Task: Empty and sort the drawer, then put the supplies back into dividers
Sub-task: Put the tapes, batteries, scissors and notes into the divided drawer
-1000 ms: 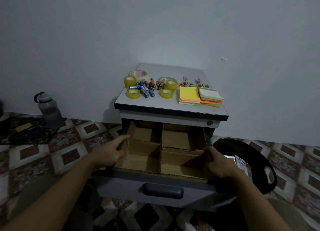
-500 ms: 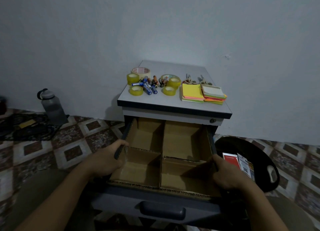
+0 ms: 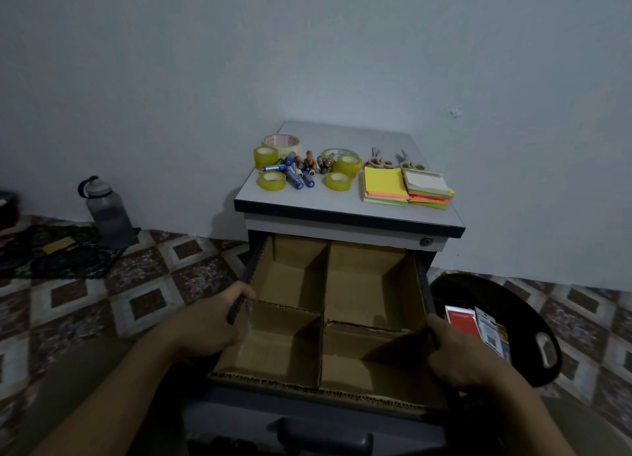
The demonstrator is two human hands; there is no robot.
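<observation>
The grey drawer (image 3: 318, 425) stands pulled out of a small cabinet (image 3: 345, 216). Inside it sits a cardboard divider (image 3: 323, 313) with several bare compartments. My left hand (image 3: 208, 322) grips the drawer's left side rail, fingers curled over it. My right hand (image 3: 458, 356) grips the right side rail. On the cabinet top lie yellow tape rolls (image 3: 273, 180), a pile of batteries (image 3: 301, 170), two pairs of scissors (image 3: 393, 161) and two stacks of coloured sticky notes (image 3: 407, 185).
A black round tray (image 3: 533, 305) holding small packets lies on the floor right of the drawer. A grey water bottle (image 3: 107, 212) stands by the wall at left, beside a dark mat (image 3: 51, 253). The floor is patterned tile.
The drawer has slid further out toward me, showing more of the rear compartments. Both hands stayed on its side rails and came back with it.
</observation>
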